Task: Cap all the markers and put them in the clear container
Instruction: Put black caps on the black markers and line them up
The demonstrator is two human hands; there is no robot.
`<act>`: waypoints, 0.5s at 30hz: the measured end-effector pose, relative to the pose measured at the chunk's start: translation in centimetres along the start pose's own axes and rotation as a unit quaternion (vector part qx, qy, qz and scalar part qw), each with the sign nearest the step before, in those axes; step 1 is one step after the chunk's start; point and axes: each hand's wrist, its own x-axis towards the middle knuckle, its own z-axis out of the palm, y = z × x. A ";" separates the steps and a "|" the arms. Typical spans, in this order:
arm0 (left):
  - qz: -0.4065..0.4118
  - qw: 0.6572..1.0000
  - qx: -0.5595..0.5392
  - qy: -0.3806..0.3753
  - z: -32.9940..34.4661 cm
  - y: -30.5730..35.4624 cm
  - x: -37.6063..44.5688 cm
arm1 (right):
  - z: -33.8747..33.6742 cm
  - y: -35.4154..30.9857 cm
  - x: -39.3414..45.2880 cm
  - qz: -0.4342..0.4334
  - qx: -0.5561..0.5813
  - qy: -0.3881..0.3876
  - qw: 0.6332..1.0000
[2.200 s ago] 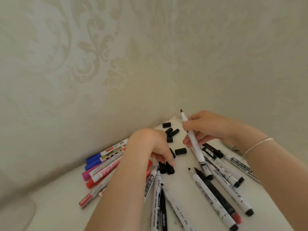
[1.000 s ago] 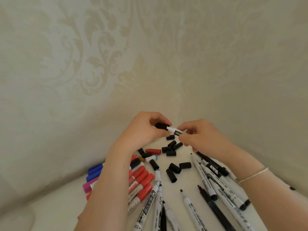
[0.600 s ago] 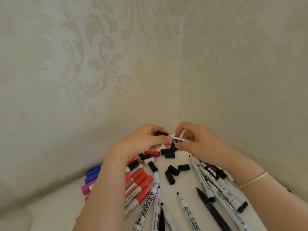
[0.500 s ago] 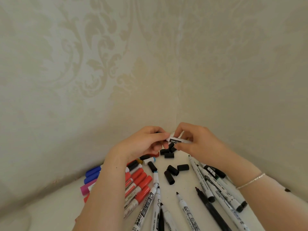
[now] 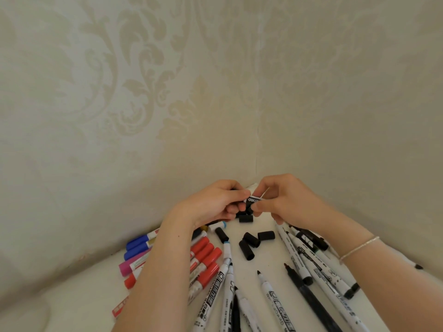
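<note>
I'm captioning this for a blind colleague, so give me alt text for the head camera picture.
Two hands meet over a white table in a wallpapered corner: the left hand and right hand grip one white marker between them. Loose black caps and many capped and uncapped markers lie below.

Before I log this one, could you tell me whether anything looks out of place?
Yes: several markers, such as one near the front, lie uncapped, and loose black caps are scattered mid-table. No clear container is in view.
</note>
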 end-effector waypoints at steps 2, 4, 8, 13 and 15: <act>0.007 1.000 0.009 -0.012 -0.2 -0.1 0.0 | -0.1 0.1 -0.2 0.021 0.052 -0.023 0.998; 0.012 0.999 0.034 -0.014 -0.6 -0.2 0.0 | -0.2 0.3 -0.6 0.042 0.076 -0.045 0.995; -0.021 0.983 0.150 0.102 -3.0 -1.4 -0.3 | -1.5 1.3 -1.2 0.108 0.029 -0.038 0.993; -0.035 0.942 0.331 0.045 -2.1 -1.8 -0.2 | -1.7 2.1 -1.1 0.148 0.009 0.020 0.989; -0.035 0.935 0.353 0.028 -0.6 -1.9 0.5 | -1.5 2.0 -0.9 0.146 0.015 0.034 0.989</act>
